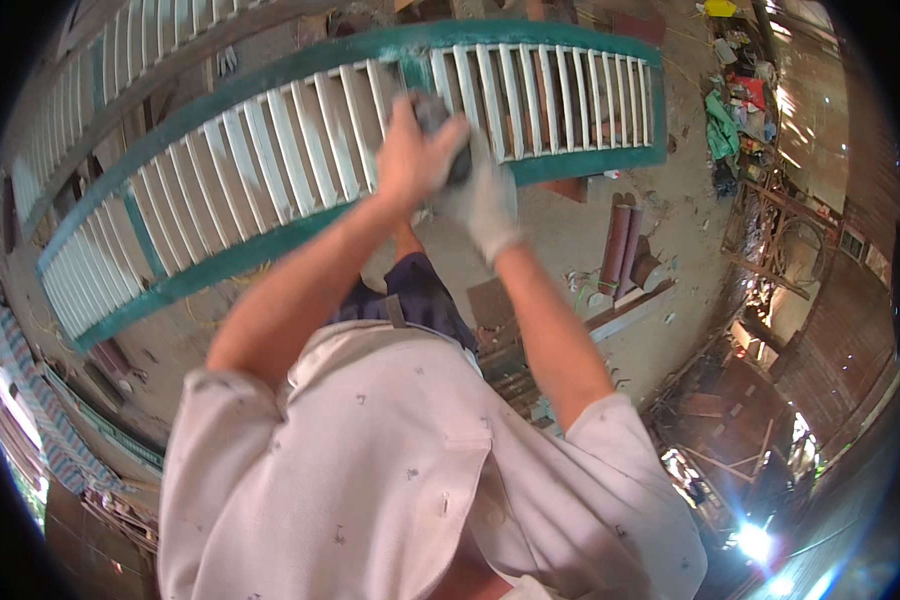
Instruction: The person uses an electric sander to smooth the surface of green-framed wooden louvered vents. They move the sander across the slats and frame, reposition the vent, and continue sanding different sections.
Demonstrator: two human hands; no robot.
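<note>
A long louvred shutter [410,72] with a green frame and pale slats stretches across the view in front of me. Over its middle crossbar, my bare left hand [410,165] is closed round a dark grey, rounded object [432,113] that looks like a hand-held power tool; its exact kind is hidden by my fingers. On the right side of the same object is my right hand [485,205], in a whitish glove and also closed on it, though motion blurs its fingers. Whether the object touches the shutter cannot be told.
Another slatted shutter [135,45] lies beyond, at the far left. Reddish-brown tubes [620,245] lie on the dusty floor [675,235] to my right. Green cloth [720,125] and mixed clutter line the right side. A bright light [755,542] glares at the lower right.
</note>
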